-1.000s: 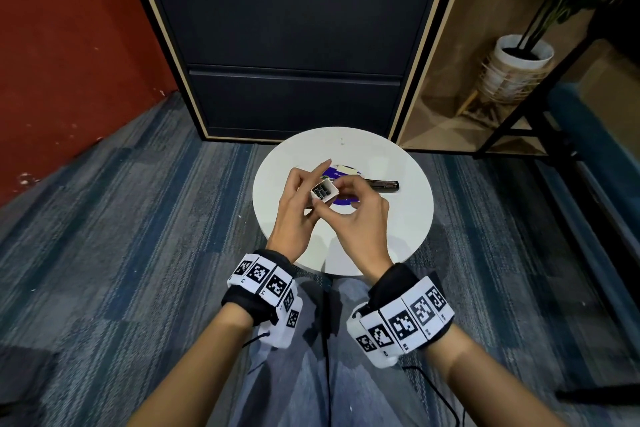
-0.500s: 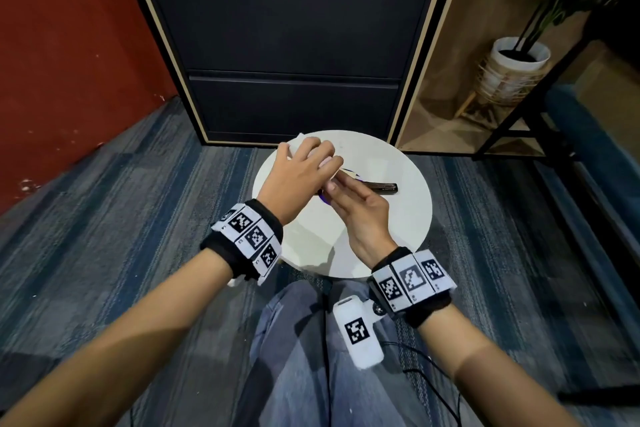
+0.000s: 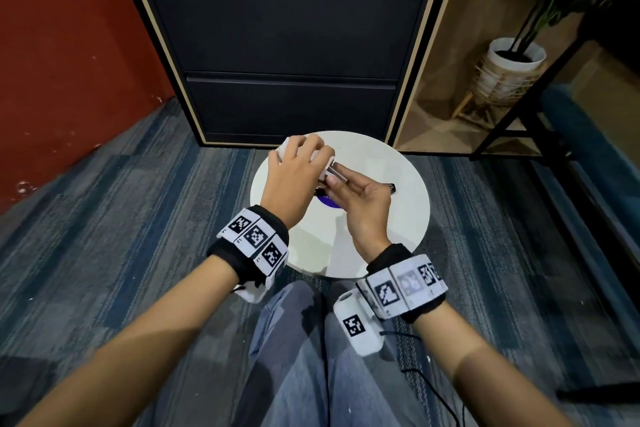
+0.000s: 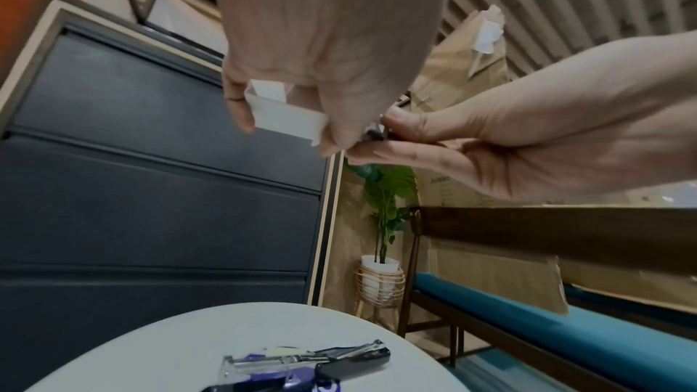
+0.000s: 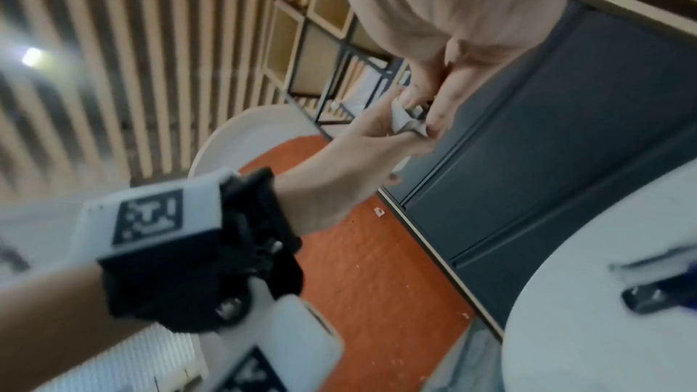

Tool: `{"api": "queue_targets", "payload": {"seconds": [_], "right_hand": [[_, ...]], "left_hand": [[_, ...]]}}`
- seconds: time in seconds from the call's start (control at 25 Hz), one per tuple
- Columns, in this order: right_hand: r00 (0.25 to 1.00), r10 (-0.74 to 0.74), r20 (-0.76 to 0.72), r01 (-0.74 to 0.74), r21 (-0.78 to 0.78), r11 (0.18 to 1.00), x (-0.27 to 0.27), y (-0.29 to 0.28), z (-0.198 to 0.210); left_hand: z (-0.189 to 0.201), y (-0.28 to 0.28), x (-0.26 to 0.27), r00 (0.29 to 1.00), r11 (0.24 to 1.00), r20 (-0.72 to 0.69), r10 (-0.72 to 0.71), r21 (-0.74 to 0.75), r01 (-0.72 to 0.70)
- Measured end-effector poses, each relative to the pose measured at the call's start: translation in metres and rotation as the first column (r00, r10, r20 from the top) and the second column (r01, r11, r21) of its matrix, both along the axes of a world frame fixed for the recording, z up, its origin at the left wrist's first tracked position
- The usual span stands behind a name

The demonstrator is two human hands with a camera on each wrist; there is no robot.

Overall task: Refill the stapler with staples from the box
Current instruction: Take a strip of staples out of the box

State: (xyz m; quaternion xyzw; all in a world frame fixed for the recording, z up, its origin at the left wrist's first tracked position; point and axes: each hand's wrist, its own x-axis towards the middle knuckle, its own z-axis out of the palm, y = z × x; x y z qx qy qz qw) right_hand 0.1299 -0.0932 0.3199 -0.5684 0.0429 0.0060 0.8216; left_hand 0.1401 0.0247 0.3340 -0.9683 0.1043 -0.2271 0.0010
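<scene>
Held above the table [image 3: 398, 229]: box [image 4: 286, 118] in left grip [image 3: 294, 173], staples [image 3: 337, 172] pinched in right grip [image 3: 360, 199], just right of the box. Lying on the table beneath both grips: stapler [image 4: 313, 359]. Standing behind the grips: cabinet [image 3: 287, 45]; farther right, potted plant [image 3: 512, 62].

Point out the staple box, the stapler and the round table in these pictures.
staple box [image 4: 290, 116], left wrist view, on its white side wall.
stapler [image 4: 301, 361], left wrist view, on its open metal channel.
round table [image 3: 398, 218], head view, on bare top.

Premises: office lounge. A dark drawer cabinet [image 3: 291, 45] stands on striped carpet [image 3: 104, 236]. Right of it: potted plant [image 3: 512, 59], cushioned bench [image 4: 565, 339].
</scene>
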Motion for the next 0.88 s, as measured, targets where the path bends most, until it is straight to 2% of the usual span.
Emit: {"api": "queue_targets", "payload": {"seconds": [0.12, 0.2, 0.28, 0.36, 0.4, 0.48, 0.52, 0.56, 0.68, 0.8, 0.84, 0.88], "right_hand": [[0.987, 0.086, 0.134, -0.064, -0.161, 0.985, -0.002, -0.009, 0.0], [0.978, 0.093, 0.186, -0.048, -0.236, 0.971, -0.003, -0.014, 0.0], [0.965, 0.064, 0.256, 0.022, -0.321, 0.947, -0.001, -0.019, 0.001], [0.943, 0.072, 0.324, 0.063, -0.388, 0.919, 0.001, -0.023, 0.005], [0.94, 0.08, 0.332, 0.06, -0.391, 0.918, 0.003, -0.026, 0.007], [0.95, 0.079, 0.303, 0.035, -0.353, 0.935, 0.006, -0.03, 0.009], [0.954, 0.078, 0.288, 0.025, -0.335, 0.942, 0.007, -0.032, 0.009], [0.958, 0.071, 0.279, 0.024, -0.325, 0.945, 0.009, -0.034, 0.009], [0.968, 0.041, 0.248, 0.014, -0.217, 0.976, 0.009, -0.038, 0.008], [0.972, 0.048, 0.231, -0.02, -0.121, 0.992, 0.011, -0.046, 0.009], [0.968, 0.084, 0.236, -0.052, -0.139, 0.989, 0.013, -0.05, 0.009], [0.96, 0.137, 0.245, -0.093, -0.186, 0.978, 0.015, -0.054, 0.009]], "left_hand": [[-0.005, -0.005, -0.008, 0.994, 0.983, -0.087, 0.07, -0.161, -0.083], [-0.007, -0.007, -0.011, 0.988, 0.961, -0.138, 0.07, -0.256, -0.104], [-0.011, -0.008, -0.014, 0.982, 0.924, -0.184, 0.039, -0.367, -0.105], [-0.018, -0.011, -0.016, 0.973, 0.847, -0.223, -0.053, -0.526, -0.074], [-0.024, -0.013, -0.017, 0.963, 0.775, -0.242, -0.122, -0.629, -0.06], [-0.033, -0.016, -0.022, 0.932, 0.527, -0.265, -0.248, -0.844, -0.1], [-0.035, -0.016, -0.025, 0.917, 0.397, -0.275, -0.29, -0.906, -0.147], [-0.034, -0.017, -0.028, 0.908, 0.31, -0.282, -0.311, -0.933, -0.183], [-0.031, -0.018, -0.031, 0.911, 0.146, -0.27, -0.311, -0.961, -0.235], [-0.023, -0.01, -0.032, 0.93, -0.149, -0.27, -0.249, -0.938, -0.312], [-0.021, -0.005, -0.032, 0.936, -0.183, -0.253, -0.246, -0.936, -0.301], [-0.019, 0.0, -0.031, 0.936, -0.15, -0.241, -0.256, -0.947, -0.285]]}}
